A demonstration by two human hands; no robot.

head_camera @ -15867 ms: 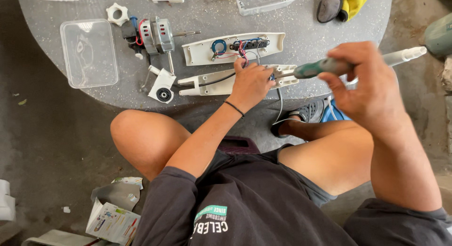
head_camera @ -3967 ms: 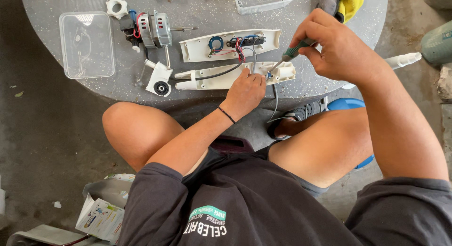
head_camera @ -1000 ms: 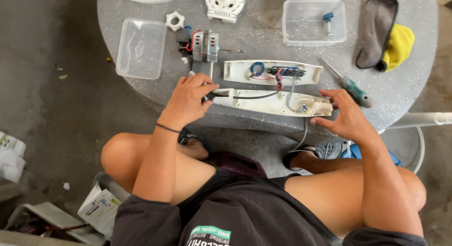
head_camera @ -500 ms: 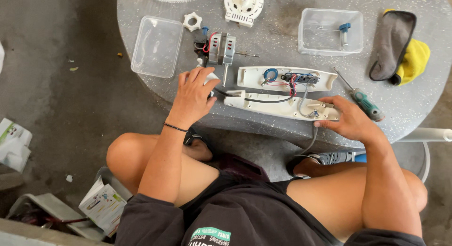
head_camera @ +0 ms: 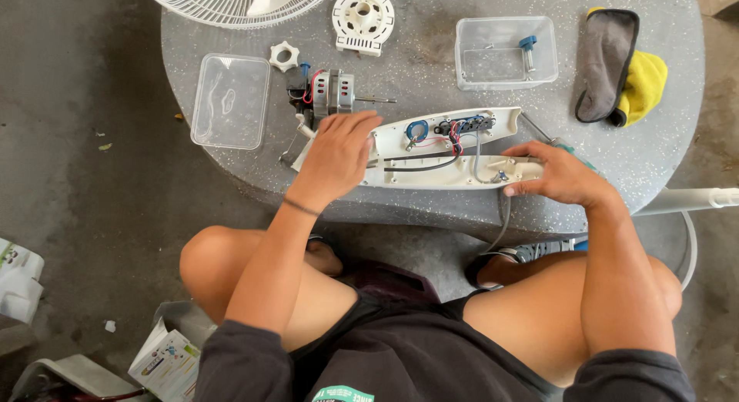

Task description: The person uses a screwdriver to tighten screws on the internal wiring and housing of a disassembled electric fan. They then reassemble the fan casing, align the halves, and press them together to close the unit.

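Surface: grey speckled stone table (head_camera: 431, 71) over a bare concrete floor; the person sits at its near edge, knees up.
Left hand: the left hand (head_camera: 336, 152) lies flat, fingers spread, on the left end of the white housing halves (head_camera: 450, 152); not clenched around anything.
Right hand: the right hand (head_camera: 558, 173) grips the right end of the nearer half between thumb and curled fingers.
Housing: two long white shells lie side by side near the table's near edge, open sides up; coloured wires and a blue ring show in the far one, a black cable in the near one.
Hidden: the left end of both shells is under the left palm; a screwdriver (head_camera: 539, 132) shows only its shaft, its handle mostly behind the right hand.
Cut off: a white wire fan grille (head_camera: 239, 1) runs out of the far edge.
Hard to make out: small parts in the clear containers.
Counts: two clear plastic containers, the left one (head_camera: 229, 100), the right one (head_camera: 506, 51) with a blue-capped piece; one motor (head_camera: 331, 92); one white nut (head_camera: 283, 55); one round white disc (head_camera: 362, 18); one grey and yellow cloth (head_camera: 620, 67).
Floor: cardboard boxes (head_camera: 163, 363) at near left.
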